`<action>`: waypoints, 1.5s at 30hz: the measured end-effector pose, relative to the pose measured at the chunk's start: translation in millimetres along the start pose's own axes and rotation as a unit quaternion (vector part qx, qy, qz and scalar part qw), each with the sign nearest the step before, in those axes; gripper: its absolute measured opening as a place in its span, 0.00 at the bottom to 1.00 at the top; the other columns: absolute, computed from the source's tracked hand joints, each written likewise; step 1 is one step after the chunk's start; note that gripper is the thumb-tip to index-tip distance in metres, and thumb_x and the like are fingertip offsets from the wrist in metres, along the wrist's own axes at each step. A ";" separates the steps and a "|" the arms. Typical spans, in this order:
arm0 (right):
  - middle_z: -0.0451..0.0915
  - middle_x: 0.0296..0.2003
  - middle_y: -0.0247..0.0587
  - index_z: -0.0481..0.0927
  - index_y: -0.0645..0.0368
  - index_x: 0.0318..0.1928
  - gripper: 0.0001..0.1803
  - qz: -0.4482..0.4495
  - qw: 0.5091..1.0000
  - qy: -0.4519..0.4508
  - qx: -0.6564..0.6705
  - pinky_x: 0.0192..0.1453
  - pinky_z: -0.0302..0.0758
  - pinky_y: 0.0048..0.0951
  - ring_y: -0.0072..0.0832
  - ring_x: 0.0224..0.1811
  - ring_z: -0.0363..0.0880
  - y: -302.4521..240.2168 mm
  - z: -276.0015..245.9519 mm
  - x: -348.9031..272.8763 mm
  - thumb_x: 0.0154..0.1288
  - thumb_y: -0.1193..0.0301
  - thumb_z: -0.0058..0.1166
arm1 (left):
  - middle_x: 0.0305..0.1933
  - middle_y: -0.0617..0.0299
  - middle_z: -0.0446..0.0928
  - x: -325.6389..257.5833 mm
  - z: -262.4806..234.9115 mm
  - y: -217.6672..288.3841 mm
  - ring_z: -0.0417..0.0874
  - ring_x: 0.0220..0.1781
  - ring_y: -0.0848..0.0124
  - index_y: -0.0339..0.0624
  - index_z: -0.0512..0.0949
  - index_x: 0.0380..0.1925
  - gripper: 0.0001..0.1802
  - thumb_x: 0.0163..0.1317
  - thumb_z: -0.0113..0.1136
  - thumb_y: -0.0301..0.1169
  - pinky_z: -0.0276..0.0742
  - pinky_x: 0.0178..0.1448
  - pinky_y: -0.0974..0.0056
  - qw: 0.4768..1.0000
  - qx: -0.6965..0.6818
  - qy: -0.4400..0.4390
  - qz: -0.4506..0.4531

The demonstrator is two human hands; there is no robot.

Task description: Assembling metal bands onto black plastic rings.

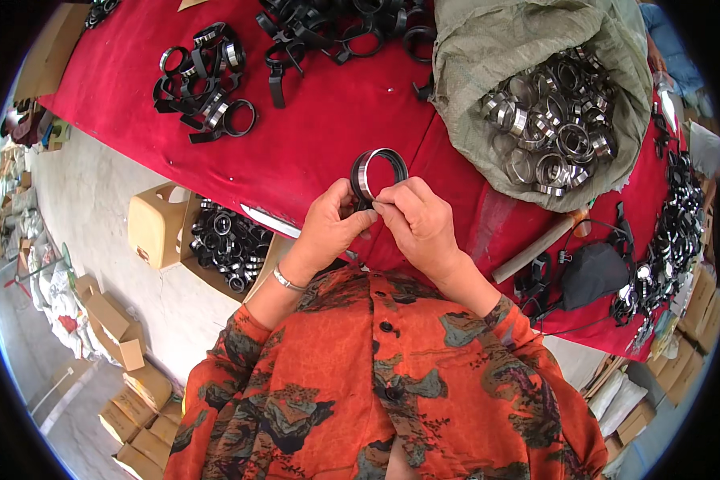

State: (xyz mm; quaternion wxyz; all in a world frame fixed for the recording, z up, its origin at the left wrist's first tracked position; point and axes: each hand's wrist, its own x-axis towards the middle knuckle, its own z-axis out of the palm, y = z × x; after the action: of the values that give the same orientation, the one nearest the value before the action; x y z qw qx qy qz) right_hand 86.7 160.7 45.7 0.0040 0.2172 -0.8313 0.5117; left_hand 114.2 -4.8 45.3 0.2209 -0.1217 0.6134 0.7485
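Holding a black-and-silver ring [363, 178] b/w both hands, over the red cloth [312, 152], approx. centre, nr the table edge & just in front of the body. L hand [328, 228] part-closed, thumb & fingers gripping the ring's lower L side; R hand [420, 224] mostly closed too, thumb & fingertips pinching at its lower rim; can't tell if there's a small pc. in that pinch. Open sack [472, 64] of silver/black rings [556, 132] upper R; cluster of black clamps [214, 112] upper L, bigger pile of black parts [316, 36] at top. Carton [268, 262] w/ similar bits beside table, L side. Dark pouch [596, 274] & pale tube [536, 246] on cloth to R, nr long heap of black/silver parts [666, 248]
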 end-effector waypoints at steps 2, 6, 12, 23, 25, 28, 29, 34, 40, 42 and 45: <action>0.73 0.28 0.40 0.77 0.57 0.34 0.06 -0.007 1.000 0.005 -0.004 0.28 0.74 0.33 0.36 0.27 0.77 -2.2 0.4 1.4 0.53 0.78 0.57 | 0.36 0.64 0.74 -1.0 -0.3 2.1 0.75 0.34 0.80 0.37 0.69 0.40 0.12 0.58 0.59 0.26 0.75 0.34 0.74 1.000 0.001 -0.004 0.018; 0.73 0.28 0.40 0.77 0.58 0.34 0.06 -0.009 1.000 0.001 -0.018 0.28 0.74 0.33 0.37 0.27 0.77 -7.3 2.2 2.7 0.53 0.78 0.57 | 0.32 0.65 0.74 -1.8 -3.7 -3.1 0.74 0.31 0.80 0.38 0.70 0.37 0.11 0.61 0.59 0.31 0.73 0.31 0.74 0.999 0.012 0.004 0.044; 0.74 0.29 0.41 0.77 0.59 0.38 0.09 0.025 0.997 0.027 0.066 0.29 0.73 0.29 0.32 0.26 0.76 -11.4 -1.5 9.9 0.54 0.76 0.58 | 0.20 0.65 0.73 -5.6 -1.6 3.1 0.67 0.14 0.82 0.40 0.70 0.27 0.16 0.67 0.52 0.41 0.62 0.17 0.75 0.994 0.002 0.108 0.032; 0.71 0.20 0.24 0.78 0.59 0.36 0.10 0.322 0.876 -0.049 0.356 0.24 0.62 0.16 0.11 0.22 0.66 -10.6 -16.7 25.9 0.65 0.65 0.52 | 0.16 0.62 0.73 -14.0 -1.7 16.1 0.62 0.10 0.81 0.40 0.70 0.24 0.23 0.69 0.40 0.47 0.54 0.14 0.76 0.996 0.039 0.070 0.049; 0.72 0.22 0.24 0.78 0.59 0.38 0.10 0.335 0.869 -0.054 0.360 0.24 0.62 0.15 0.11 0.22 0.66 1.3 -10.0 31.2 0.65 0.65 0.51 | 0.14 0.64 0.71 -7.7 0.5 19.8 0.59 0.09 0.82 0.42 0.70 0.22 0.24 0.68 0.40 0.48 0.51 0.13 0.75 0.995 0.021 0.089 0.048; 0.73 0.25 0.26 0.76 0.60 0.44 0.12 0.369 0.848 -0.075 0.374 0.25 0.63 0.14 0.11 0.22 0.66 4.3 -3.6 38.6 0.65 0.65 0.52 | 0.15 0.66 0.71 2.2 -5.4 6.9 0.62 0.11 0.82 0.43 0.70 0.22 0.19 0.69 0.41 0.41 0.56 0.16 0.75 0.990 -0.039 0.122 0.050; 0.73 0.27 0.27 0.75 0.60 0.48 0.15 0.391 0.831 -0.088 0.385 0.25 0.63 0.14 0.11 0.23 0.67 2.9 -1.7 40.9 0.64 0.65 0.53 | 0.15 0.66 0.71 6.0 -11.6 6.3 0.62 0.11 0.82 0.43 0.70 0.22 0.19 0.69 0.41 0.41 0.56 0.16 0.75 0.990 -0.037 0.125 0.054; 0.72 0.33 0.33 0.57 0.61 0.64 0.33 0.323 0.812 -0.082 0.479 0.27 0.71 0.19 0.18 0.27 0.72 -7.2 17.8 27.5 0.61 0.71 0.55 | 0.15 0.64 0.71 1.2 -15.6 11.7 0.62 0.09 0.80 0.42 0.70 0.23 0.21 0.69 0.41 0.44 0.53 0.12 0.74 0.981 -0.045 0.189 -0.008; 0.74 0.35 0.36 0.56 0.62 0.64 0.32 0.408 0.735 -0.140 0.524 0.31 0.73 0.19 0.20 0.29 0.74 20.6 39.1 11.8 0.63 0.70 0.54 | 0.15 0.62 0.73 8.5 -35.6 -7.0 0.66 0.08 0.77 0.42 0.73 0.26 0.21 0.68 0.43 0.46 0.56 0.10 0.73 0.967 -0.095 0.192 -0.135; 0.74 0.35 0.36 0.56 0.62 0.65 0.32 0.402 0.750 -0.149 0.504 0.33 0.73 0.20 0.20 0.31 0.75 19.0 40.0 23.8 0.64 0.69 0.53 | 0.16 0.60 0.74 17.3 -60.4 4.2 0.68 0.09 0.76 0.40 0.74 0.27 0.21 0.68 0.44 0.46 0.59 0.11 0.72 0.975 0.004 0.159 -0.155; 0.75 0.37 0.38 0.57 0.63 0.64 0.31 0.397 0.773 -0.134 0.476 0.33 0.74 0.21 0.20 0.32 0.76 27.2 38.3 39.2 0.64 0.68 0.52 | 0.17 0.60 0.76 50.0 -126.2 47.7 0.71 0.11 0.75 0.41 0.76 0.29 0.20 0.65 0.45 0.46 0.61 0.12 0.72 0.950 0.117 0.287 0.040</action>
State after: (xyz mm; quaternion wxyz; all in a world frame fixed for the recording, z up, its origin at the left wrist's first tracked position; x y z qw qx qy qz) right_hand 49.5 124.5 13.3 -0.4153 -0.0915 -0.4855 0.7638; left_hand 36.5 -125.6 36.3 0.0180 -0.2805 0.7383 0.6131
